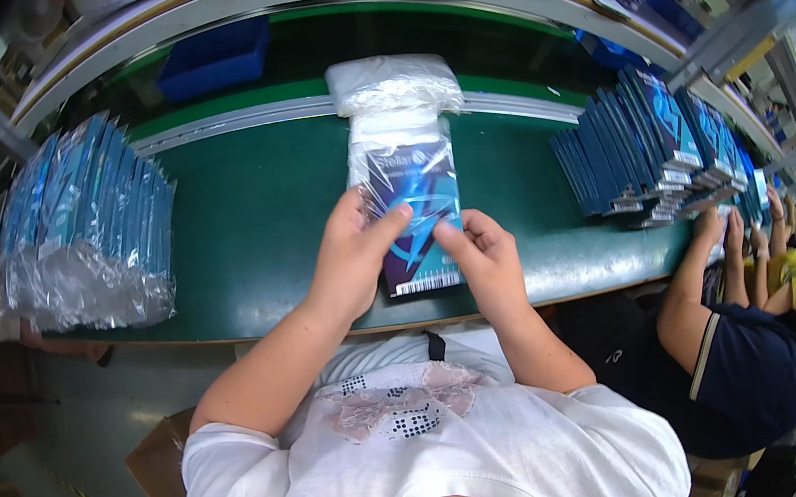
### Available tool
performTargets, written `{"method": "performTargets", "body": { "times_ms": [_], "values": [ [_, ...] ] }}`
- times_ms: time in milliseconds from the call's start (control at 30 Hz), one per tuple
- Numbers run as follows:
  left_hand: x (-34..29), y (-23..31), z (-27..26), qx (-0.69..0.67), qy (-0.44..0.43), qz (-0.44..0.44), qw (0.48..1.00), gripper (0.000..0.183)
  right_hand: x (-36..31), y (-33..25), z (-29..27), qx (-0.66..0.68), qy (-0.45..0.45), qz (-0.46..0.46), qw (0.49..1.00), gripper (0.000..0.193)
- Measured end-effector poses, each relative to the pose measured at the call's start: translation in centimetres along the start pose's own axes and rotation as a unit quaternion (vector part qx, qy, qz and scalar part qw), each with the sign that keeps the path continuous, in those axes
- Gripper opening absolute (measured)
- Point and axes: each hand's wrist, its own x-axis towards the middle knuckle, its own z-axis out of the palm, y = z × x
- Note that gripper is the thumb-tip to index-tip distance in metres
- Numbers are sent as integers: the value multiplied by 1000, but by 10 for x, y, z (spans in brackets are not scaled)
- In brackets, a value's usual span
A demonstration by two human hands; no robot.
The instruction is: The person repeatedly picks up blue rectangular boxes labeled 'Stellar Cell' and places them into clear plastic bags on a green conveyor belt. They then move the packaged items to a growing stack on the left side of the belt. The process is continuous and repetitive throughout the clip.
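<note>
Hands, the left hand (349, 255) and the right hand (491, 254), were clamped on opposite edges of a flat purple-and-blue cardboard box (414, 178), thumbs on its front, over the middle of the smooth green table (261, 236). Light, even pressure seemed best for keeping it square to the clear plastic bags (393, 83) at its far end without creasing them. Film-wrapped blue boxes (90, 203) stood far left, stacked blue boxes (640, 141) far right.

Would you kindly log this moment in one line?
left hand: holding blue-purple box; right hand: at box's right edge; clear plastic bags: beyond it
</note>
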Motion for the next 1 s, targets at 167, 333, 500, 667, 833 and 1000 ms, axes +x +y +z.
{"method": "performTargets", "body": {
  "times_ms": [167, 333, 500, 667, 833, 1000],
  "values": [
    [-14, 2, 3, -54, -51, -48, 996, 31, 1, -19, -15, -200, -90, -214, 952, 98],
    [-39, -1, 16, 4, -147, -165, 975, 37, -7, -25, -8, -117, 177, -424, 881, 25],
    [-42, 24, 2, -56, -97, -211, 971, 43, -22, -44, 20, -194, -14, -367, 910, 16],
    [-55, 40, -14, -129, -25, -111, 985, 40, -20, -38, 56, -197, -287, -455, 819, 38],
    [-77, 136, -33, 266, 198, 296, 896, 39, -17, -34, 47, -147, -259, -353, 887, 41],
    [-70, 204, -103, 616, 304, 499, 528, 33, -13, -26, 37, -177, -231, -310, 905, 28]
  ]
}}
